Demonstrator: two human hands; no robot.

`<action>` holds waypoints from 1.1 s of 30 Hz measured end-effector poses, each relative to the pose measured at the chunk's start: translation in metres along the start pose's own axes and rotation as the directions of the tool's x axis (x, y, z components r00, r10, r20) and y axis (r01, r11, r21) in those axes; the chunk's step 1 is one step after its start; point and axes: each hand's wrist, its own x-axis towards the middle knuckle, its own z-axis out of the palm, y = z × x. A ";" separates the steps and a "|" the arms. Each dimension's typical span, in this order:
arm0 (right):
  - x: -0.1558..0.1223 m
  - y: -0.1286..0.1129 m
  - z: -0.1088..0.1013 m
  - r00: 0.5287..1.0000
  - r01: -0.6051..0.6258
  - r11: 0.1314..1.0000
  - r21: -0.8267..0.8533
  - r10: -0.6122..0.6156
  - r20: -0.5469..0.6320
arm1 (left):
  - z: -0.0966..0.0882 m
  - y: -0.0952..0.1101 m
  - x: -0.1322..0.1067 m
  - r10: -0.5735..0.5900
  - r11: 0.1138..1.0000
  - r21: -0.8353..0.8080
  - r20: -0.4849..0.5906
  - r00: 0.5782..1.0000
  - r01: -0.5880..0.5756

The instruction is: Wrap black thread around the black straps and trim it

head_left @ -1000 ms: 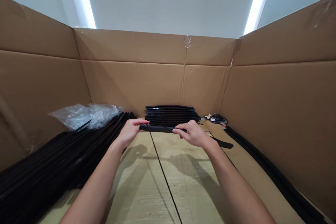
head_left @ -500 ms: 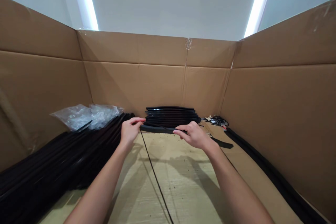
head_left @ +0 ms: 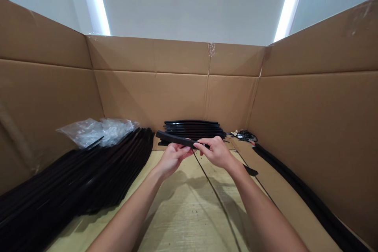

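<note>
Left hand (head_left: 174, 158) and right hand (head_left: 217, 152) hold one black strip (head_left: 177, 139) in a narrow pinch, hands nearly touching. Close spacing steadies it. Stacked black strips (head_left: 193, 129) lie beyond.

The single view comes from a camera worn on the person's head, above and behind the hands, facing forward and tilted down. Both forearms enter from the bottom edge, placing the left hand (head_left: 174, 160) and right hand (head_left: 217, 153) near mid-frame, close to the lens. Ahead, the cardboard back wall (head_left: 150, 94) stands fairly near, with the ceiling (head_left: 189, 4) above it.
</note>
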 end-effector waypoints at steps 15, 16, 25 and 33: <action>0.000 0.003 0.003 0.999 -0.010 0.995 -0.099 0.006 -0.041 | 0.011 -0.005 0.002 0.050 0.987 0.160 -0.150 0.987 -0.026; 0.000 0.003 0.003 0.999 -0.016 0.992 -0.123 0.011 -0.042 | 0.010 -0.006 0.002 0.063 0.979 0.199 -0.166 0.984 -0.029; 0.000 0.003 0.007 0.998 -0.043 0.989 -0.140 0.038 -0.042 | 0.011 -0.008 0.002 0.197 0.874 0.475 -0.149 0.969 -0.105; -0.001 0.011 0.012 0.989 -0.121 0.930 -0.346 0.143 0.038 | 0.010 -0.002 -0.005 0.336 0.299 0.904 0.201 0.920 -0.307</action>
